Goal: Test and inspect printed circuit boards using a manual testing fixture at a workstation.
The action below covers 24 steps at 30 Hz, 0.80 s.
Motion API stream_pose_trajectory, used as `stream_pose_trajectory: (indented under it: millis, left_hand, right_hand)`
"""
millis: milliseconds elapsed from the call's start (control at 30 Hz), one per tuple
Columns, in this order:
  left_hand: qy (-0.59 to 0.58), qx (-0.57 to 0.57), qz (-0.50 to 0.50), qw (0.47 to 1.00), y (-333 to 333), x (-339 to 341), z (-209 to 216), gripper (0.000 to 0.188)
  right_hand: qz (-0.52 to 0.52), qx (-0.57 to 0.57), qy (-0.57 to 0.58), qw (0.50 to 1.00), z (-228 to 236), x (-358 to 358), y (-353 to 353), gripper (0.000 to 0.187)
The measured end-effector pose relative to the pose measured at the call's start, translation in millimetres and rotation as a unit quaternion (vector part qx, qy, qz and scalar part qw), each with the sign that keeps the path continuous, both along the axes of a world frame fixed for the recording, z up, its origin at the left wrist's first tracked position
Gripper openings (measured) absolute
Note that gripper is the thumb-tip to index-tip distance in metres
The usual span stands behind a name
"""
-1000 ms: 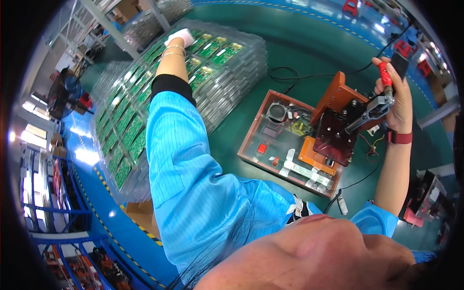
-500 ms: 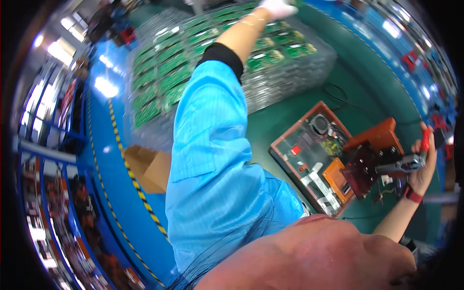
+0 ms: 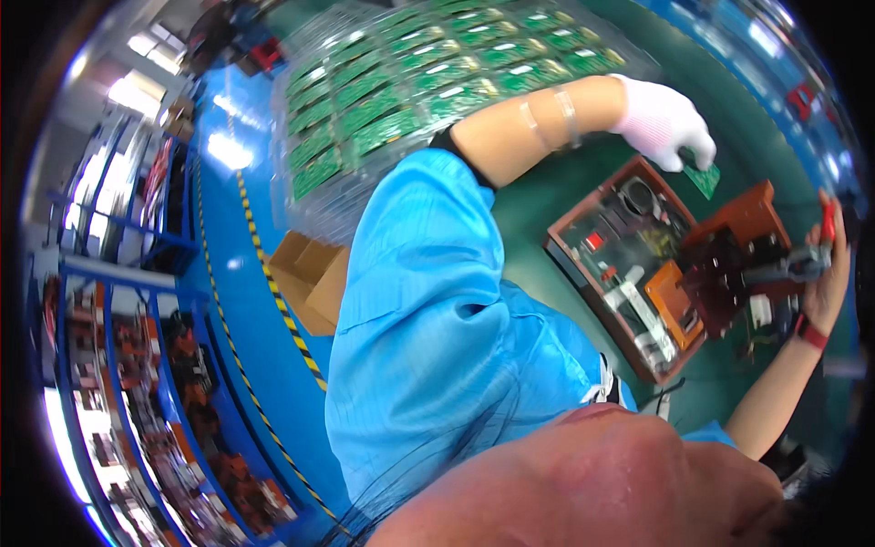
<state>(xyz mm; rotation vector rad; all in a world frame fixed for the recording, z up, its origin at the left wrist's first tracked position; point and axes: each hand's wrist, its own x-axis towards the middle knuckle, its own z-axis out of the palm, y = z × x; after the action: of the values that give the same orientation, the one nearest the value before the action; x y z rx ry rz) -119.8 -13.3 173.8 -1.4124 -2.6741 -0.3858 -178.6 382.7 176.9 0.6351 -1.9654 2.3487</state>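
My left hand [image 3: 663,126], in a white glove, pinches a small green circuit board [image 3: 704,180] by its upper end. The board hangs tilted above the table, just past the far edge of a reddish-brown fixture box [image 3: 583,217] with a clear top. At the right, my bare right hand [image 3: 828,284] has its fingers round the red handle [image 3: 828,221] of a metal toggle clamp [image 3: 788,270]. That clamp sits on the fixture's dark brown press block [image 3: 715,284], beside an upright orange-brown plate [image 3: 752,216].
Clear plastic trays [image 3: 319,211] stand stacked at the far left of the green table, with rows of green circuit boards [image 3: 383,129] on top. An open cardboard box [image 3: 310,278] is left of my sleeve. Loaded shelves [image 3: 173,365] line the left, beyond a yellow-black floor stripe [image 3: 283,310].
My left hand has come from over the trays to the right, nearer the fixture, and now a circuit board shows in it. My right hand stays on the clamp handle.
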Motion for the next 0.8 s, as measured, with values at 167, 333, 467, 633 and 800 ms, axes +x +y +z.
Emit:
stream_pose_trajectory:
  millis: [167, 333, 467, 633, 800]
  left_hand:
    - [-0.059, 0.146, -0.088, 0.984, -10.2, 27.5, -50.8, 0.036]
    - [-0.126, 0.127, -0.038, 0.983, 1.9, 53.9, -86.9, 0.037]
    - [-0.11, 0.112, -0.068, 0.985, 28.2, 57.1, -112.3, 0.037]
    - [-0.138, 0.091, -0.121, 0.979, 66.7, 48.1, -140.3, 0.039]
    - [-0.088, 0.09, -0.128, 0.984, 102.6, 44.4, -157.8, 0.038]
  right_hand:
    - [-0.074, 0.039, 0.038, 0.996, 5.7, 25.1, -25.9, 0.037]
    - [-0.053, -0.031, 0.015, 0.998, 19.9, 40.9, -50.1, 0.03]
    - [-0.073, -0.05, 0.01, 0.996, 21.5, 42.1, -57.1, 0.033]
    - [-0.084, -0.053, 0.031, 0.995, 19.1, 38.7, -58.0, 0.033]
    - [-0.075, -0.055, 0.05, 0.994, 18.4, 38.1, -58.4, 0.03]
